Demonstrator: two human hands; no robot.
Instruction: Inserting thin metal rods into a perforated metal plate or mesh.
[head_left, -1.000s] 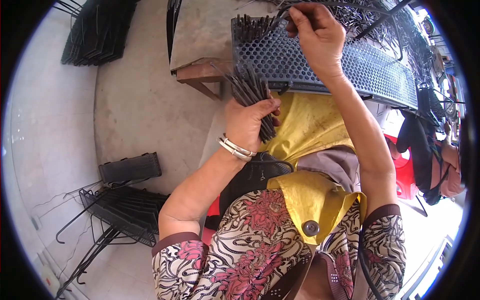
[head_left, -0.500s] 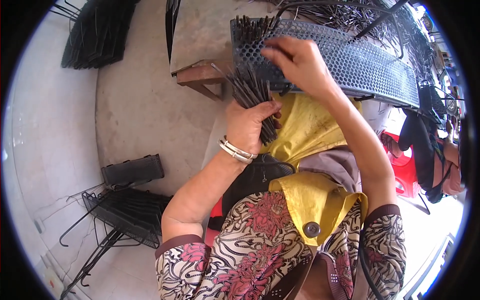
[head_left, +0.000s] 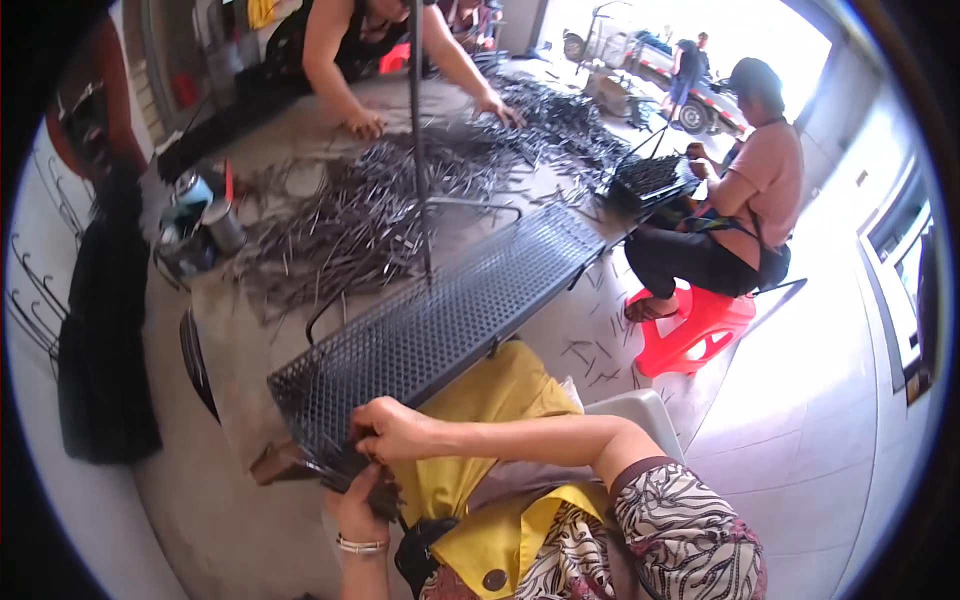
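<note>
A bundle of thin dark strips [head_left: 378,492] is in the grip of my left hand [head_left: 355,515], low in the view, with a bangle at the wrist. Just above it my right hand [head_left: 395,430] is closed, its fingertips pinched by the top of the bundle; what they hold, if anything, I cannot make out. Both hands are by the near left end of a long black perforated metal tray [head_left: 455,320], which slants away to the right. Its near corner is partly dark and blurred.
Loose dark strips [head_left: 370,205] lie heaped on the table [head_left: 225,310], where a person's hands [head_left: 495,108] reach in. Another person [head_left: 765,190] sits right on a red stool [head_left: 695,325] beside a strip-filled tray [head_left: 650,178]. Cans [head_left: 222,225] stand left. A thin upright rod [head_left: 418,150] rises behind my tray.
My view has swung up and to the right, bringing the table and other people into sight. My right hand has come from above the tray's end to the bundle in my left hand.
</note>
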